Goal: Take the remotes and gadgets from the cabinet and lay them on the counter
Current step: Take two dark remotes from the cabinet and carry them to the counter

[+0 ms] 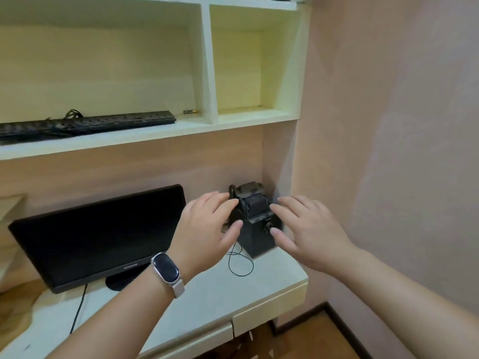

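Left hand (211, 224): spread, at the black gadget's (255, 224) nine o'clock.
Right hand (307, 229): spread, at its three o'clock.
Counter (207, 301): held the gadget.

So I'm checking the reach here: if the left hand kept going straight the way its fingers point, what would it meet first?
Probably the black gadget in the counter corner. The left hand is open, its fingers pointing at the gadget's left side, seemingly almost touching it, though depth is hard to judge.
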The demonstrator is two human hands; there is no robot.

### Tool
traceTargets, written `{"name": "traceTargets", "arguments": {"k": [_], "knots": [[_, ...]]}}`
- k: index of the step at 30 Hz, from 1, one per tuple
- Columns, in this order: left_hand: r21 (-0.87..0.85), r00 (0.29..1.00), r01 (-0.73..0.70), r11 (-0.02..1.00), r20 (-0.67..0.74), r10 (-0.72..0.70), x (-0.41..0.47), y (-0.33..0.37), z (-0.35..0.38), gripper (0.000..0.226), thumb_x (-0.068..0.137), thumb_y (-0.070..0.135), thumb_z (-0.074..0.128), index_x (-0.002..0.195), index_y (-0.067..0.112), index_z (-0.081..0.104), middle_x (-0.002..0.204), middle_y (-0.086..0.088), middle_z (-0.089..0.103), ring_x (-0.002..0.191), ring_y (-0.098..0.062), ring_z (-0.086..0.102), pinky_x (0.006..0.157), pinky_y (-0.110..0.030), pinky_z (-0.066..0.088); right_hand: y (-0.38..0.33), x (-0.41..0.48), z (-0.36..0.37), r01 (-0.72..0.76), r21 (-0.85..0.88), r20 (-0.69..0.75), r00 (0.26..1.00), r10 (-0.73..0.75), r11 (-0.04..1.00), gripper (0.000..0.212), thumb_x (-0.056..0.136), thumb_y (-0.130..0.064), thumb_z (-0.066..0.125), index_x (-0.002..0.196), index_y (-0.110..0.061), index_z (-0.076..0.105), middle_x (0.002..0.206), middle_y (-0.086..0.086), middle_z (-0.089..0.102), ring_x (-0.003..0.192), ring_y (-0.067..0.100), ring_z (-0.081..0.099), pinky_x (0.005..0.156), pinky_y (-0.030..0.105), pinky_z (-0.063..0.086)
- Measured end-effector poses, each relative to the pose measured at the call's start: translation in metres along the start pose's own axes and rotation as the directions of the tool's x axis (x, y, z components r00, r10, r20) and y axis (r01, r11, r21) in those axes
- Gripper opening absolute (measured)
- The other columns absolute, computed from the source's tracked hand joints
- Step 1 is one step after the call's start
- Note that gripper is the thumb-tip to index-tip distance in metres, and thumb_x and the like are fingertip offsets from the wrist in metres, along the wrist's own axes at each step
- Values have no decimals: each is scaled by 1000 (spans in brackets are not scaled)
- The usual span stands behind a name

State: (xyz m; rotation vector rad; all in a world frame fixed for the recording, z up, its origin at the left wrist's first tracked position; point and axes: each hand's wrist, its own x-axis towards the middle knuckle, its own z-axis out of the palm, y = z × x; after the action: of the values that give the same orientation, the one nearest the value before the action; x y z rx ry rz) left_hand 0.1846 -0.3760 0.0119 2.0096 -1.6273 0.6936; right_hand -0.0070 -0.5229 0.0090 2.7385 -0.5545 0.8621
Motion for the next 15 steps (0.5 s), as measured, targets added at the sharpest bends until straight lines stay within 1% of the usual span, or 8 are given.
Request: {"name": "traceTargets", "arguments": {"k": [2, 7, 9, 12, 15], "knots": [[-11, 999, -8, 1000, -35, 7, 20, -25, 7, 44, 90, 44, 50, 122, 18, 64, 126, -1, 62, 122, -25, 53, 96, -42, 42, 2, 30, 11, 0, -16, -13, 1000, 0, 1000, 48, 88, -47, 48, 120, -15, 64, 121, 3, 64, 112, 27, 57, 85, 38, 46], [-25, 998, -31, 999, -61, 30, 80, -86, 19, 45, 90, 45, 49, 123, 19, 63, 126, -2, 62, 121, -25, 54, 97, -42, 41, 6, 106, 29, -5, -91, -47, 999, 0, 996, 48, 89, -48, 46, 121, -17, 63, 122, 2, 63, 114, 25, 55, 89, 35, 39], [-37, 998, -36, 999, -59, 34, 105, -103, 21, 47, 90, 47, 47, 124, 20, 63, 129, -2, 61, 123, -25, 52, 98, -42, 40, 9, 133, 31, -39, -92, -55, 998, 34, 995, 49, 89, -48, 45, 121, -17, 63, 123, 2, 63, 115, 26, 56, 89, 36, 41], [-47, 993, -96, 994, -66, 93, 141, -119, 23, 48, 91, 49, 44, 127, 22, 60, 132, 0, 58, 125, -24, 50, 101, -44, 39, 16, 167, 29, -89, -114, -65, 995, 82, 990, 52, 90, -50, 43, 126, -18, 62, 128, 3, 62, 120, 25, 54, 93, 38, 44], [-61, 982, -157, 986, -113, 149, 173, -122, 20, 47, 91, 48, 45, 127, 22, 60, 131, 1, 58, 122, -22, 51, 99, -42, 40, 29, 195, 20, -123, -126, -115, 987, 109, 984, 53, 90, -50, 40, 127, -17, 61, 129, 3, 61, 120, 26, 54, 93, 41, 45]]}}
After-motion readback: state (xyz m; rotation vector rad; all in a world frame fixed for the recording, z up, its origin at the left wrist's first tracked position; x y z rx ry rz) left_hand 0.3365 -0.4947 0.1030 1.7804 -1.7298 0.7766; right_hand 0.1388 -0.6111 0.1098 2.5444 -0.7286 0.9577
